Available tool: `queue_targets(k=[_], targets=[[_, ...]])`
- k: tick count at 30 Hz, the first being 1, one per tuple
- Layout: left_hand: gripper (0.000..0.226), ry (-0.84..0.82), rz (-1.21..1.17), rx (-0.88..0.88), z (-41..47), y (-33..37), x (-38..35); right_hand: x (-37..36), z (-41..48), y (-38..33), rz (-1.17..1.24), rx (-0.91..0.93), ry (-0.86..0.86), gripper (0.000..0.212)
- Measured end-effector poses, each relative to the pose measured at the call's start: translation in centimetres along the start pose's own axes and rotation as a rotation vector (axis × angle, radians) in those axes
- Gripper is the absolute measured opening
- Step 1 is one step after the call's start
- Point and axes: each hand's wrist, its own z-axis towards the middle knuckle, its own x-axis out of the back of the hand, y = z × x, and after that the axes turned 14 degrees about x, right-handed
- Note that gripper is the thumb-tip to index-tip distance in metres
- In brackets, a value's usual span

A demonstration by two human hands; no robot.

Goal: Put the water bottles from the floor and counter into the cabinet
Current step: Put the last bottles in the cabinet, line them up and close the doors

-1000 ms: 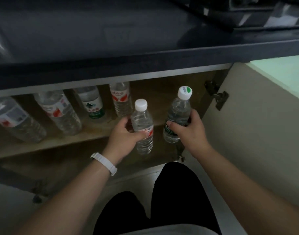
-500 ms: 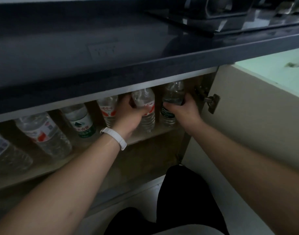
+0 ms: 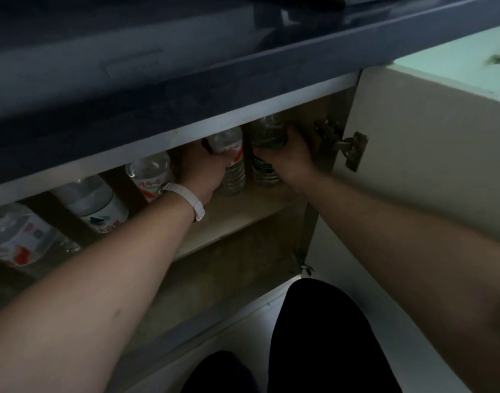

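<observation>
Both arms reach into the open cabinet under the dark counter. My left hand point(image 3: 199, 173), with a white wristband, grips a clear red-label water bottle point(image 3: 233, 168) standing on the wooden shelf point(image 3: 229, 219). My right hand point(image 3: 292, 160) is wrapped around a green-label water bottle point(image 3: 264, 150) just to its right, near the cabinet's right wall. The counter edge hides both bottle caps. Three more bottles stand along the shelf to the left: a red-label one point(image 3: 151, 173), a green-label one point(image 3: 94, 205) and a red-label one point(image 3: 15, 239).
The dark counter point(image 3: 186, 89) overhangs the cabinet opening. The cabinet door point(image 3: 430, 154) stands open on the right, with a metal hinge point(image 3: 349, 150) beside my right hand. My knees in black trousers point(image 3: 319, 336) are at the bottom, over a pale floor.
Both hands have carried their bottles from in front of the cabinet up and onto the shelf, deeper in at the right end. The camera has moved closer and lower.
</observation>
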Motion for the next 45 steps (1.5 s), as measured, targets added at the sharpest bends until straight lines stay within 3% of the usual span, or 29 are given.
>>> queue_targets(k=[7,20,29,35,39,45], targets=[[0.042,0.007,-0.006,0.0,2.2,-0.6,-0.6,-0.4,2.0,1.4,0.02,0.062,-0.014,0.064],[0.057,0.018,0.068,-0.092,2.2,-1.5,-1.3,-0.7,3.0,2.2,0.026,0.057,-0.055,0.071],[0.055,-0.044,0.095,-0.044,-2.6,-2.8,0.8,0.5,-0.3,2.0,-0.036,0.117,-0.041,0.059],[0.055,0.103,0.504,-0.161,-8.5,-5.0,4.2,-0.3,-4.2,1.8,-0.168,0.208,-0.074,0.056],[0.052,0.252,0.784,-0.295,-10.7,-6.7,6.9,-2.1,-6.3,1.4,-0.351,0.331,-0.183,0.055],[0.051,0.477,0.923,-0.3,-11.1,-9.0,11.7,-5.6,-8.3,0.1,-0.505,0.394,-0.353,0.065]])
